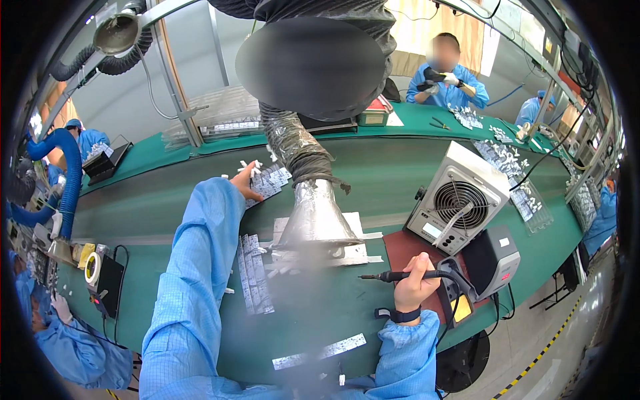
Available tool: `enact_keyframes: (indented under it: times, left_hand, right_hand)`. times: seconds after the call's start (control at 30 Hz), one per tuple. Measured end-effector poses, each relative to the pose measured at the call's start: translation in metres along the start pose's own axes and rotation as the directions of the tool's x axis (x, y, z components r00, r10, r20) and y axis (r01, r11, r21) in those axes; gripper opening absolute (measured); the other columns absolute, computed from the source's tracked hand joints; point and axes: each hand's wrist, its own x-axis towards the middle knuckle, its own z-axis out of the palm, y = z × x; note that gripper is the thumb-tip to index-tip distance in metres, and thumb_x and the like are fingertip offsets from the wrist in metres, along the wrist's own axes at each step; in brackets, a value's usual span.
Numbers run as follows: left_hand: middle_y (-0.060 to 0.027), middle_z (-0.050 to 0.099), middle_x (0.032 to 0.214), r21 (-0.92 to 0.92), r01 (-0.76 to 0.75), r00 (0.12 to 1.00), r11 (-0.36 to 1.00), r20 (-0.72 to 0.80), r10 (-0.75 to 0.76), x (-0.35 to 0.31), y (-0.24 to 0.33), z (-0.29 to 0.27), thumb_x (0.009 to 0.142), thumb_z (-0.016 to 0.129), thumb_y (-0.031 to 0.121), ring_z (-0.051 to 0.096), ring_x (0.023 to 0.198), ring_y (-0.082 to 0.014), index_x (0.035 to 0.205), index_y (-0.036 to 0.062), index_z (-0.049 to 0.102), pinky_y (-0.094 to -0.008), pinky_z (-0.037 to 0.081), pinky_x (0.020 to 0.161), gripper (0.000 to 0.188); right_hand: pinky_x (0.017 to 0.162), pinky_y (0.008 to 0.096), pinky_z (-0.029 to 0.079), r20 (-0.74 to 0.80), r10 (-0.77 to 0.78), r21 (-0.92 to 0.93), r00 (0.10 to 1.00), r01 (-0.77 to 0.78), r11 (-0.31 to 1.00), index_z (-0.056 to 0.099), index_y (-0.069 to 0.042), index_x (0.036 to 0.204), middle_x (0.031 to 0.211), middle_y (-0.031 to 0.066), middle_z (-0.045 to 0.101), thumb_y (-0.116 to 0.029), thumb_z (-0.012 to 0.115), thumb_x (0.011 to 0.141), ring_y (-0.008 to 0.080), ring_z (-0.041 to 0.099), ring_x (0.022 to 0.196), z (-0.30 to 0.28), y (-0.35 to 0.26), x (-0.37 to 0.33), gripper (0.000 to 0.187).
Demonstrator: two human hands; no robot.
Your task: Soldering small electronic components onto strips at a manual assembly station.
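Soldering iron (392, 276) in the closely curled right hand (415, 285)

Left hand (245, 184) at edge of pale panel (272, 181), far side of green table (133, 257). Right hand (416, 285) grips soldering iron (388, 276), tip pointing left. Metal funnel (317, 215) between hands.

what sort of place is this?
Probably an electronics assembly workshop: the right hand holds what looks like a soldering iron, a ducted metal hood opens over the green work surface, and a co-worker works beyond.
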Motion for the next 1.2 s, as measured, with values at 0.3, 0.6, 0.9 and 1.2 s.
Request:
enact_keyframes:
  times: [0.3,0.6,0.9,1.2]
  left_hand:
    - [-0.0217,0.053,0.129,0.035,-0.006,0.992,0.999,0.128,0.002,0.005,0.010,-0.003,0.056,0.090,0.028,0.051,0.122,-0.0306,0.143,0.0036,0.026,-0.0345,0.039,0.101,0.111]
    - [-0.0197,0.047,0.136,0.094,-0.026,0.998,0.995,0.058,0.021,-0.003,0.032,-0.003,0.063,0.088,0.022,0.044,0.129,-0.0294,0.149,0.0098,0.015,-0.0340,0.034,0.106,0.113]
    - [-0.0247,0.037,0.144,0.048,-0.046,0.979,0.998,0.199,0.036,0.017,0.017,-0.001,0.057,0.089,0.028,0.037,0.135,-0.0306,0.150,0.0010,0.005,-0.0320,0.030,0.110,0.128]
    - [-0.0219,0.054,0.128,0.568,0.085,0.986,0.819,0.071,-0.151,-0.003,0.010,-0.046,0.050,0.092,0.029,0.050,0.122,-0.0391,0.145,0.0215,0.030,-0.0446,0.041,0.100,0.113]
  right_hand:
    - [0.048,0.0261,0.026,-0.007,-0.005,0.000,1.000,0.005,1.000,0.039,-0.003,0.057,0.052,0.0014,0.041,-0.020,0.044,0.099,0.0079,0.036,0.050,0.003,-0.002,0.001,0.045]
    - [0.046,0.0273,0.029,-0.051,0.021,0.045,0.998,-0.018,0.999,0.046,0.001,0.058,0.050,0.0012,0.043,-0.021,0.048,0.096,0.0095,0.041,0.048,0.000,-0.002,0.002,0.044]
    - [0.047,0.0252,0.026,-0.023,-0.015,0.001,1.000,0.015,1.000,0.044,-0.002,0.058,0.052,0.0004,0.044,-0.020,0.046,0.099,0.0068,0.038,0.050,0.000,0.002,0.002,0.045]
    - [0.045,0.0301,0.029,-0.044,0.013,0.036,0.999,-0.012,0.999,0.046,0.000,0.057,0.049,0.0031,0.044,-0.016,0.049,0.096,0.0101,0.040,0.046,-0.002,-0.001,0.004,0.042]
